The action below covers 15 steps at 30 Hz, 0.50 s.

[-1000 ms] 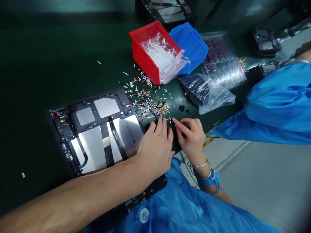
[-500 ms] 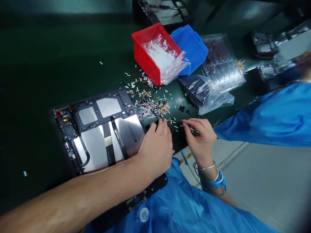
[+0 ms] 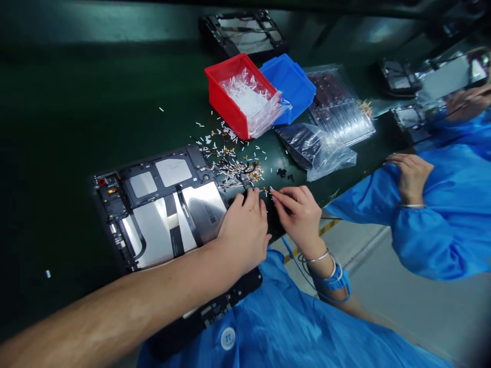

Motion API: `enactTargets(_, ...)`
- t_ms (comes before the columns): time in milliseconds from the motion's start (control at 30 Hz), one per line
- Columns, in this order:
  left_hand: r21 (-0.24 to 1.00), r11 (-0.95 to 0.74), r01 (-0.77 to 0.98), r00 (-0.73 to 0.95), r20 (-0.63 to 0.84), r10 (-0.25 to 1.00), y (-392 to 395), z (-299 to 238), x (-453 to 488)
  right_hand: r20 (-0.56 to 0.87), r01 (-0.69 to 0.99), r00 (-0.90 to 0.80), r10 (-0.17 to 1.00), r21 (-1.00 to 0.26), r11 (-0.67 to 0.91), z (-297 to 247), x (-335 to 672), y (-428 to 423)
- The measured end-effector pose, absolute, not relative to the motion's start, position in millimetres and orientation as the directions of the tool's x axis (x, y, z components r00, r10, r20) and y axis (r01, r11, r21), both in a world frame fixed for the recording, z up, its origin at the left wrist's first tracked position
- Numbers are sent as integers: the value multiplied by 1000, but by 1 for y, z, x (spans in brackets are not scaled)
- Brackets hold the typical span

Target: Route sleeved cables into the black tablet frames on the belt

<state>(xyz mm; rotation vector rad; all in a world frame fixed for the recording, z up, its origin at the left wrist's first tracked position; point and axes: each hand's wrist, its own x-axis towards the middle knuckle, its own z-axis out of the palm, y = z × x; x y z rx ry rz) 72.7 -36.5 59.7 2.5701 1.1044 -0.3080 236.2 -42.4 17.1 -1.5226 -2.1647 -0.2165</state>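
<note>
Across the right corner of an opened tablet [image 3: 153, 235] with silver battery plates reaches my left hand [image 3: 245, 225]. Its fingers are curled downward beside a pile of small flex cables [image 3: 240, 174]; whatever lies under the fingertips is hidden. Just to its right, my right hand [image 3: 301, 214] pinches a small white strip [image 3: 271, 188] between thumb and forefinger. Bangles and a blue wristband with a cord are on that wrist. Several loose white strips [image 3: 261, 151] are scattered around the cables.
Behind the pile stand a red bin [image 3: 226, 110] of white strips and a blue bin [image 3: 289, 87]. A clear plastic bag [image 3: 326, 158], a plastic tray [image 3: 341, 112] and small black parts [image 3: 282, 173] lie to the right. A co-worker's sleeve [image 3: 452, 209] is at far right.
My right hand has moved left, nearer my left hand and the cables. My left hand stays at the tablet's corner. The view has shifted, showing more of the co-worker.
</note>
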Motion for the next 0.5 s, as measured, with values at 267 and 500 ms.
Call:
enactTargets(267, 193, -655, 731, 678, -317, 663, -38, 62, 72, 289, 838, -459, 840, -174, 517, 42, 241, -51)
enactTargets(500, 327, -564, 758, 639, -201, 742, -28, 83, 63, -36, 790, -604, 796, 109, 604, 52, 222, -48)
